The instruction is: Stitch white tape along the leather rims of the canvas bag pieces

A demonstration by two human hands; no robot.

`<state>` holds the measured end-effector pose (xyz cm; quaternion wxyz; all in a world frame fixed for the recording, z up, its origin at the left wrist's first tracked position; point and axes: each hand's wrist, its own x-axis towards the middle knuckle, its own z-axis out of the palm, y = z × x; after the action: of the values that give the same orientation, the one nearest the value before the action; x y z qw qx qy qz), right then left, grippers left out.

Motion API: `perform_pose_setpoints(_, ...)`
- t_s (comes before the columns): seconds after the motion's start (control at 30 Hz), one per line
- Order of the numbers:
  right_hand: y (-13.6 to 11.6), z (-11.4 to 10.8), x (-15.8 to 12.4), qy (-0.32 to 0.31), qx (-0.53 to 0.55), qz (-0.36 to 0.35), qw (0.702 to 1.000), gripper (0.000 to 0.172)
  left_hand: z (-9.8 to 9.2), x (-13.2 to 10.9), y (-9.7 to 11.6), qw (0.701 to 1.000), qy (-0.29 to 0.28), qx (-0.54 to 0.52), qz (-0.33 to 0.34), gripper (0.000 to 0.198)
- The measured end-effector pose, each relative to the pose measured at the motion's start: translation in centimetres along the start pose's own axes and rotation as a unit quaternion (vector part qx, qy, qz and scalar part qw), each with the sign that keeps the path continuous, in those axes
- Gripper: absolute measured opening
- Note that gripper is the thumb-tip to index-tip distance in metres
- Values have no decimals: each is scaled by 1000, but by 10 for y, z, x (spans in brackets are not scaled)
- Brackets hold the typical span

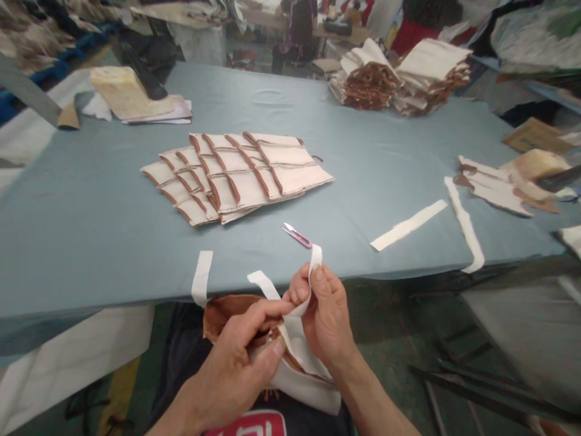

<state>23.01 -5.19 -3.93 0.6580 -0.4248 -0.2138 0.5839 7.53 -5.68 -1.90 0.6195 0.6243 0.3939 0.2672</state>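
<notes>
Both hands are busy: the left hand (240,357) pinches a cream and brown cloth piece (313,396) between thumb and fingers, and the right hand (329,309) holds a thin white strip (316,257) between its thumb and bent fingers. The cloth piece is over the person's lap, just by the near edge of the blue table (113,254). Its long way runs on a slant, with the brown end at the far left and a cream end at the near right. The white strip starts by the left fingers, bends to the right, then goes up past the right thumb. Its loose end points away from the person, just beside the handle of some pink snips (297,235). The snips lie flat, and their tips point to the far left. A second white strip (263,283) pokes out behind the hands and points to the far left; its near end is hidden. A short white strip (203,275) lies at the table's edge, pointing away. Farther back, a pile of cream pieces with brown edges (254,166) is spread out in rows.
</notes>
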Motion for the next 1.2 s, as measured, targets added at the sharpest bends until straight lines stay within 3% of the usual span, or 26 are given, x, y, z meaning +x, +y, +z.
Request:
perform_pose_setpoints(0.1, 32, -7, 3, 64, -7, 24, 998, 44, 3, -18, -8, 991, 77, -48, -97, 33)
perform_pose_setpoints(0.2, 66, -15, -8, 73, -25, 66, 995, 42, 7, -34, -16, 964, 172, -86, -185, 35)
perform_pose_setpoints(0.3, 91, -18, -25, 50, -43, 106, 992, 42, 7, -49, -26, 941, 175, -130, -259, 34)
perform_pose_setpoints(0.4, 97, -17, -34, 17, -66, 127, 990, 42, 3, -61, -35, 941, 144, -104, -288, 38)
perform_pose_setpoints(0.57, 73, -17, -26, -33, -125, 89, 988, 41, -4, -61, -31, 968, 147, 50, -199, 37)
perform_pose_setpoints(0.77, 11, -28, -11, -85, -186, -2, 979, 37, -16, -36, -4, 978, 137, 141, -72, 27)
perform_pose_setpoints(0.97, -49, -7, -25, -183, -325, 20, 928, 32, -32, -20, 12, 986, 110, 128, -4, 27)
perform_pose_setpoints(1.03, -53, 2, -30, -205, -360, 35, 910, 31, -37, -15, 13, 990, 89, 110, 19, 26)
perform_pose_setpoints(1.2, -38, 10, -31, -170, -412, 46, 894, 27, -45, -7, 11, 995, 57, 79, 27, 29)
